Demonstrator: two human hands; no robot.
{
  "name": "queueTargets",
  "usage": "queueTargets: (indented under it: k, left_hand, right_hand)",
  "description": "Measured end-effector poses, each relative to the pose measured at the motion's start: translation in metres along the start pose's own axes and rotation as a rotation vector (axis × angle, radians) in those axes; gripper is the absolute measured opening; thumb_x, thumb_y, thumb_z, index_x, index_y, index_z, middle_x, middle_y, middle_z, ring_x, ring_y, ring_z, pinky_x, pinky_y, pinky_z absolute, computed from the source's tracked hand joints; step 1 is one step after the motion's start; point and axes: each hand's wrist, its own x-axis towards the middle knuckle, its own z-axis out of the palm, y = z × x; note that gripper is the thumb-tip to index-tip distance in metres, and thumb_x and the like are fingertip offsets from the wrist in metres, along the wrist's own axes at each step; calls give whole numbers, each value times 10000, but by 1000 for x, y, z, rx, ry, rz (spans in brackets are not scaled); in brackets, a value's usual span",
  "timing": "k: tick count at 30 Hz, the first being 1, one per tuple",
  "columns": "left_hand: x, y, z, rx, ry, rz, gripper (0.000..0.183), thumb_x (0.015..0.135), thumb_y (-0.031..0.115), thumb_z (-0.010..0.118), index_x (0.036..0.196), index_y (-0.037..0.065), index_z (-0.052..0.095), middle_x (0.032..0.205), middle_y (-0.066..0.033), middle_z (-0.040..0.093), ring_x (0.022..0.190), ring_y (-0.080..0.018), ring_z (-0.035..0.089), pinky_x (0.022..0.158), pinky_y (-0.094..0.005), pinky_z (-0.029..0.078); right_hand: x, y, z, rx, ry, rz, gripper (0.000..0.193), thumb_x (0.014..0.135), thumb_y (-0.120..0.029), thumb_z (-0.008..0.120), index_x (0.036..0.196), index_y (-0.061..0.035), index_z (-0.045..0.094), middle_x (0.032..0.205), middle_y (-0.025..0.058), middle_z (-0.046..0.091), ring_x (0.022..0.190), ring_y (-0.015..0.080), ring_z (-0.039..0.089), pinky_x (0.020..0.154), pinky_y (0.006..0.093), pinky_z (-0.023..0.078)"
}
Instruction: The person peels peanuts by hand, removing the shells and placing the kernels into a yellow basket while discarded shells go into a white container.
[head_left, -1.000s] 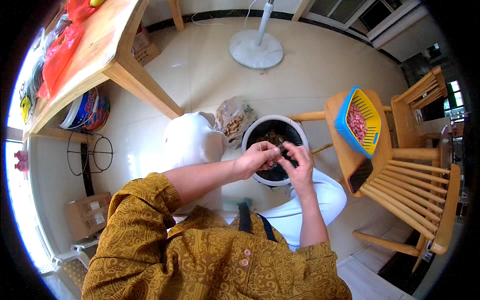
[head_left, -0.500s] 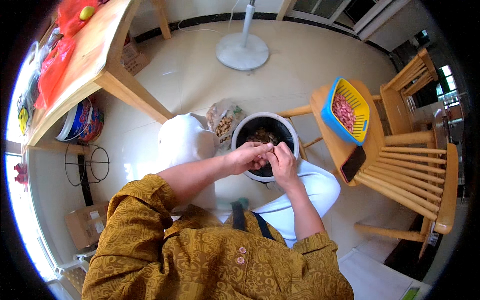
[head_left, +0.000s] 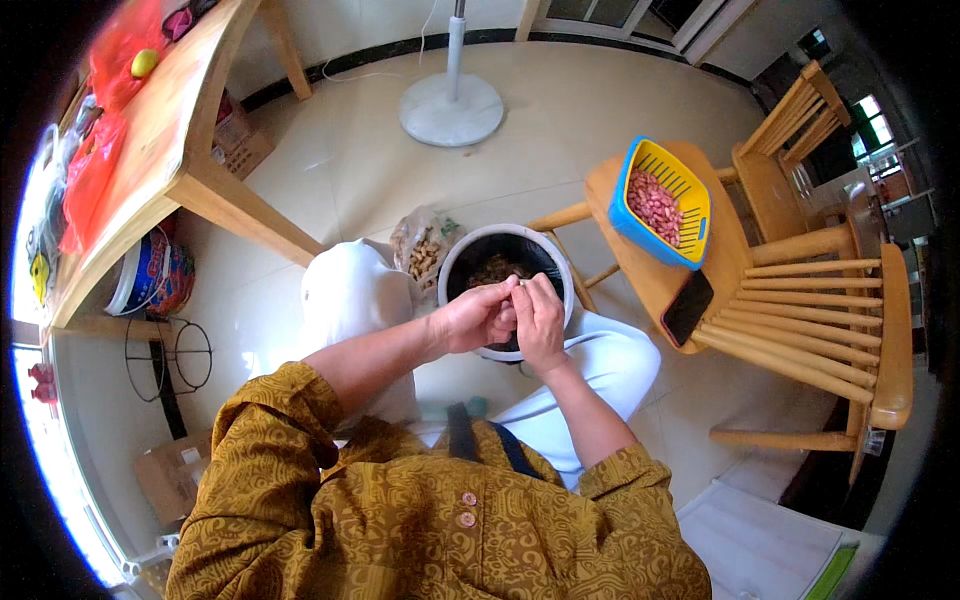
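My left hand [head_left: 478, 316] and my right hand [head_left: 541, 324] meet over a round bin [head_left: 452, 296] with a pale rim and a black liner. Both are closed, thumbs and fingertips pinched together on a small peanut [head_left: 521, 283], mostly hidden by the fingers. Brown shells [head_left: 497, 268] lie inside the bin, below my hands. Just left of the bin, a clear plastic bag [head_left: 408, 236] holds unshelled peanuts [head_left: 425, 254]. On a wooden chair to the right, a yellow basket [head_left: 690, 190] set in a blue one contains shelled pink peanuts [head_left: 655, 208].
A dark phone [head_left: 688, 308] lies on the chair seat [head_left: 610, 205], near the backrest. Beyond the bin stands a pole with a round white base [head_left: 452, 108]. A wooden table [head_left: 190, 90] with red plastic bags [head_left: 95, 180] is at the left. My knees flank the bin.
The whole view has shifted, so the room's things sit further left in it. My hands stay pinched together over the bin, with the fingers slightly repositioned.
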Motion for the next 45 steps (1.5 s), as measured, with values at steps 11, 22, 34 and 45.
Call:
queueTargets:
  k: [11,22,34,45]
  left_hand:
    - [26,-10,3,78,15,184,286,961,422,419,890,163,518,692,56,429,587,-67,387,549,-216,386]
    - [31,-9,1,399,363,366,236,945,342,485,961,109,523,701,36,462,574,-51,415,472,-201,363]
    - [20,-11,-6,255,115,63,450,941,539,372,773,144,507,635,61,415,533,-65,365,458,-214,289]
    - [19,-4,-1,737,289,460,317,986,333,391,981,50,534,726,33,486,597,-60,420,497,-218,352]
  right_hand:
    - [1,17,4,232,174,320,309,942,-199,398,749,-4,539,716,114,507,675,246,516,606,362,398]
    - [-1,34,12,291,124,323,273,943,-206,486,1034,-10,654,917,123,621,856,222,588,778,320,457]
    - [-1,13,2,294,78,418,263,954,-180,489,1088,-14,644,961,42,539,910,138,532,810,258,426]
    - [-3,22,-3,373,15,543,266,969,-193,448,1060,-12,621,836,-10,549,741,81,490,678,232,420]
